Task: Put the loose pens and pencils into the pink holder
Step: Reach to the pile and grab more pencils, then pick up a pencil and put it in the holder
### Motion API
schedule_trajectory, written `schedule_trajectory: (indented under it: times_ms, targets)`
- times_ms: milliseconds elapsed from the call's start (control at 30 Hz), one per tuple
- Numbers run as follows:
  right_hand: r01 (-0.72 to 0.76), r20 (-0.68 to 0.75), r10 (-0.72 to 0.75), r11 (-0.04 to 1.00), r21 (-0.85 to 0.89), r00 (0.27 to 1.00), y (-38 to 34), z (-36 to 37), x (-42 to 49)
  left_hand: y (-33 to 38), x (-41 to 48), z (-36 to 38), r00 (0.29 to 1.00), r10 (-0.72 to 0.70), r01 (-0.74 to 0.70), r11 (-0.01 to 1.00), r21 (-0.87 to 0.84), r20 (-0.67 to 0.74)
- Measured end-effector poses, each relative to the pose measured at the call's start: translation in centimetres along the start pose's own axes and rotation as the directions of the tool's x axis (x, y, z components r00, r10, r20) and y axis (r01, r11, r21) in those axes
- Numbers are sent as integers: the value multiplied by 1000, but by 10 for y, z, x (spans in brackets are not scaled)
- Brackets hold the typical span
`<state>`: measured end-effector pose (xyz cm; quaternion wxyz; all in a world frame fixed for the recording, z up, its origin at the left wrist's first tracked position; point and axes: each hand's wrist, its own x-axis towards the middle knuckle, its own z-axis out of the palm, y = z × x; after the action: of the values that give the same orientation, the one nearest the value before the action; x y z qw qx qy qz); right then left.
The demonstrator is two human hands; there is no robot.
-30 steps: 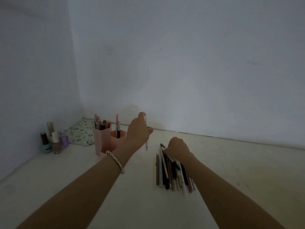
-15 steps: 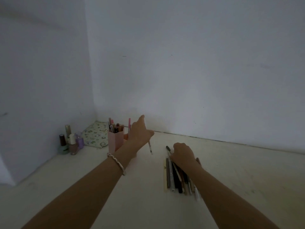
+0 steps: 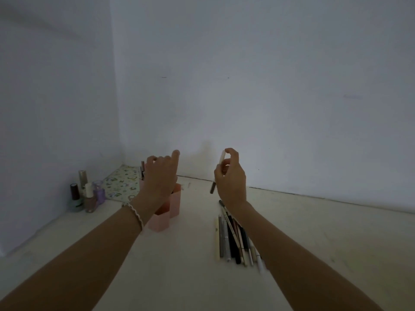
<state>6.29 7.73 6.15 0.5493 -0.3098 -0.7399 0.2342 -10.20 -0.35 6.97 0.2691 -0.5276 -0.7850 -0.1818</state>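
The pink holder [image 3: 167, 215], made of hexagonal cups, stands left of centre on the pale surface. My left hand [image 3: 160, 176] hovers right over it with fingers spread and nothing visible in them, hiding most of the pens inside. My right hand [image 3: 230, 178] is raised above the far end of the pile and pinches one pale pen [image 3: 221, 163] upright, its dark lower tip showing below the hand. The pile of loose pens and pencils [image 3: 233, 237] lies side by side on the surface under my right forearm.
Several nail polish bottles [image 3: 86, 194] stand at the left wall. A patterned pouch [image 3: 122, 184] lies in the corner behind the holder. White walls close the left and far sides.
My left hand moved over the holder and the white pen it held is gone from its fingers. My right hand rose from the pile holding one pen.
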Motion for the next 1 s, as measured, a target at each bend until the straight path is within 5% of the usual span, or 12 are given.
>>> schedule_trajectory:
  times_ms: [133, 233, 467, 567, 667, 800, 900, 1000]
  targets:
    - [1, -62, 3, 998, 69, 998, -14, 21, 6, -10, 1, -2, 996, -30, 43, 987, 155, -84]
    - [-8, -22, 10, 997, 77, 1000, -25, 46, 5, -18, 8, -19, 981, -30, 47, 995, 86, -194]
    - [11, 333, 27, 994, -112, 943, -17, 76, -16, -2, 8, -32, 989, -89, 72, 988, -138, -117]
    - [37, 304, 16, 985, -167, 952, -12, 57, -9, 16, 3, -26, 991, -113, 90, 963, -255, -76]
    - [-24, 166, 57, 981, -191, 985, -1, 26, 6, 42, -8, -8, 980, -109, 165, 911, -378, 166]
    - [-115, 123, 145, 967, -227, 982, 22, -19, 12, 90, -31, 29, 797, -43, 320, 876, -361, 603]
    - [-162, 112, 196, 953, -257, 974, 38, -40, 10, 113, -49, 48, 708, -59, 405, 851, -336, 703]
    - [-176, 102, 213, 941, -290, 972, 51, -50, 6, 121, -55, 55, 701, -92, 429, 846, -316, 707]
